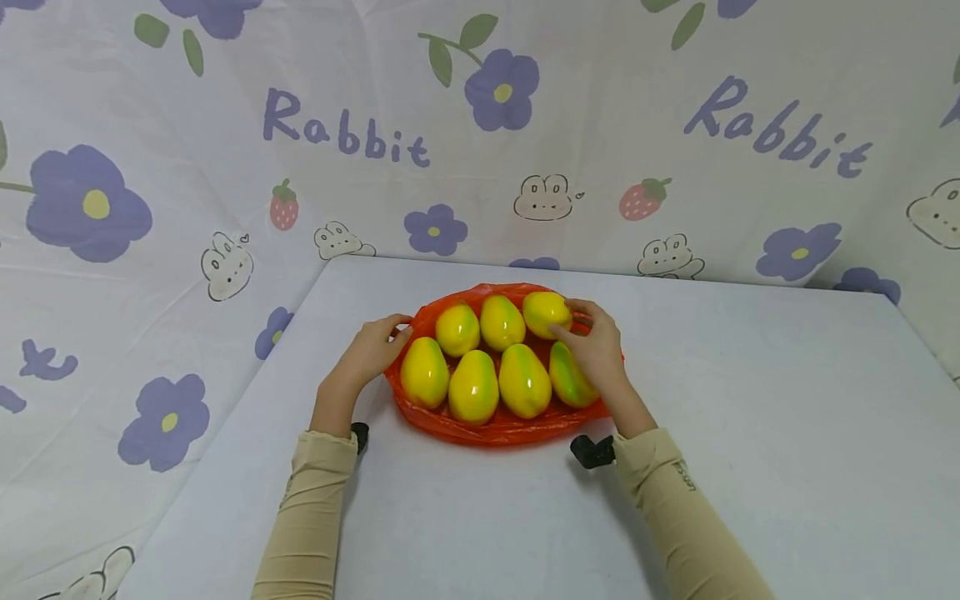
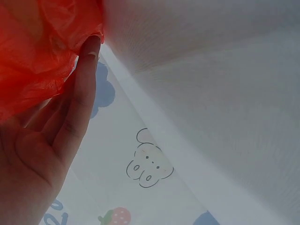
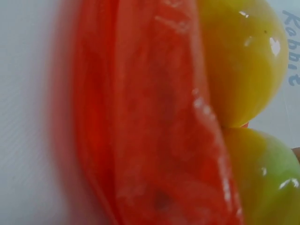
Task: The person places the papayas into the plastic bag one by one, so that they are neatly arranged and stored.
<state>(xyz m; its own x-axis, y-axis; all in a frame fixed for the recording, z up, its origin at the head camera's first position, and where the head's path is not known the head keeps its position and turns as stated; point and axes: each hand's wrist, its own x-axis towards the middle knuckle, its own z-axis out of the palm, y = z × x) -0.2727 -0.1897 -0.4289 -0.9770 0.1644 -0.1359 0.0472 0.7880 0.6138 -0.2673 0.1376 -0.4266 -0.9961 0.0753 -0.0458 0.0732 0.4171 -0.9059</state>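
A red plastic bag (image 1: 491, 434), its rim spread into a low oval, lies on the table with several glossy yellow-green mangoes (image 1: 474, 387) in two rows inside. At the bag's left edge, my left hand (image 1: 372, 346) pinches the rim. The left wrist view has its fingers (image 2: 80, 101) along the outside of the red film, thumb hidden. My right hand (image 1: 600, 346) holds the back-right mango (image 1: 546, 313), thumb in front and fingers at its far right side. Below that hand, the front-right mango (image 1: 572, 379) is partly covered. Mostly bag and two mangoes fill the right wrist view.
The white table (image 1: 765, 433) extends to both sides and in front of the bag. Behind it hangs a patterned cloth (image 1: 585, 125) with flowers and rabbits, which also runs along the left. Black wrist-worn pieces (image 1: 592, 452) stick out near both cuffs.
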